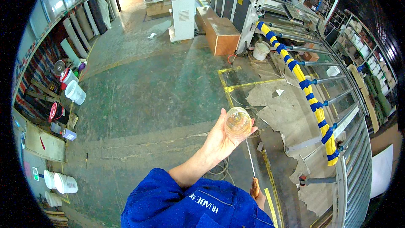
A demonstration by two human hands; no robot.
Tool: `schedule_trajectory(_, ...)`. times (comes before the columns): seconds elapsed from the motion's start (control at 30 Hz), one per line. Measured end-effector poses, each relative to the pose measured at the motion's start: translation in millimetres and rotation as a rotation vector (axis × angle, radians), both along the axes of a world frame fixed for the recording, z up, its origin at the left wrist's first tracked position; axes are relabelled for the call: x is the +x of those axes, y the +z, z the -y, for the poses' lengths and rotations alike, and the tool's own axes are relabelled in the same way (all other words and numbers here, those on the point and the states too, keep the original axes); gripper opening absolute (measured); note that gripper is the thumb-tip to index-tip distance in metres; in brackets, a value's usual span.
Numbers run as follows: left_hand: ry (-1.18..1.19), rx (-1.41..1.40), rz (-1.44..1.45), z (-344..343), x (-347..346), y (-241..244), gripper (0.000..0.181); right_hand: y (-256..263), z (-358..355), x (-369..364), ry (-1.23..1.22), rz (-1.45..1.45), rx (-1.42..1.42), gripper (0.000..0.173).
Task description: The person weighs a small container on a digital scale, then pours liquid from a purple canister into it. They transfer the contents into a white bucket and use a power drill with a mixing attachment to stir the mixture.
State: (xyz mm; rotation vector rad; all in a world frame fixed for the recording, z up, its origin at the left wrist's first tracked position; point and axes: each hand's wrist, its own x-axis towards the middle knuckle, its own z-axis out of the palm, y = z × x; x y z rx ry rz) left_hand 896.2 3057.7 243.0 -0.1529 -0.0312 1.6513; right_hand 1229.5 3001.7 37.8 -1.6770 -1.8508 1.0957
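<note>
My left hand (pixel 218 144) reaches forward over the floor, palm up. Its thumb and fingers are around a clear, round, glassy vessel (pixel 238 124), whose contents cannot be made out. Low at my right side, my right hand (pixel 261 199) is partly hidden by the blue jacket (pixel 202 202). It grips the orange-brown handle of a long tool with a thin metal shaft (pixel 251 160), which points forward beneath the vessel. Exactly what kind of tool it is cannot be told.
To the right runs a roller machine (pixel 329 79) with a yellow-and-blue wrapped bar (pixel 297 69). A loose hose (pixel 223 171) and a torn sheet (pixel 284 107) lie on the floor. White buckets (pixel 75 92) line the left wall. Ahead are a wooden box (pixel 223 36) and a white cabinet (pixel 183 15).
</note>
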Motion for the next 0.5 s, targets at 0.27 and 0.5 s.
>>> schedule_trajectory(0.27, -0.066, 0.045, 0.047, 1.6, 4.1, 3.1, 0.048, -1.3, 0.8, 4.6, 0.009, 0.026, -0.038, 0.028)
schedule_trajectory(0.5, 0.347, 0.124, -0.599, -2.8, 9.4, -29.3, 0.073, -46.0, -15.1, 50.8, 0.151, 0.057, 0.028, 0.033)
